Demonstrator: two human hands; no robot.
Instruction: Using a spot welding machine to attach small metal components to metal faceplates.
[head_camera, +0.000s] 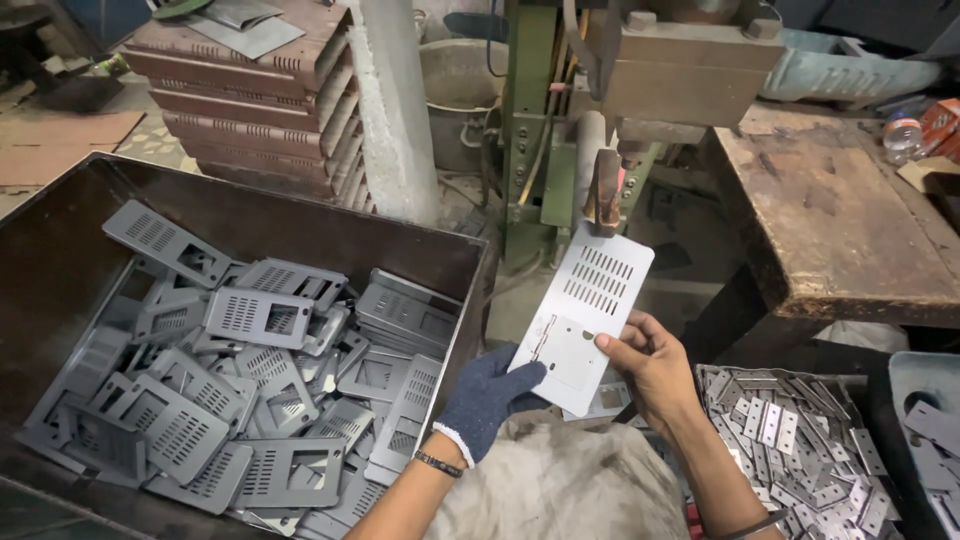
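Slotted plate (585, 315) held between both hands (left (485, 398) gloved, right (650, 365) bare)

Plate's (585, 320) lower corner behind gloved left hand (485, 400); bin (60, 250) seemingly cut off left.

Slotted plate (585, 315) held between left hand (488, 398) and right hand (652, 368), below machine electrode (606, 190). Bin (60, 240) of slotted plates to the left; tray of small hinge pieces (790, 430) to the right; workbench (840, 215) behind it.
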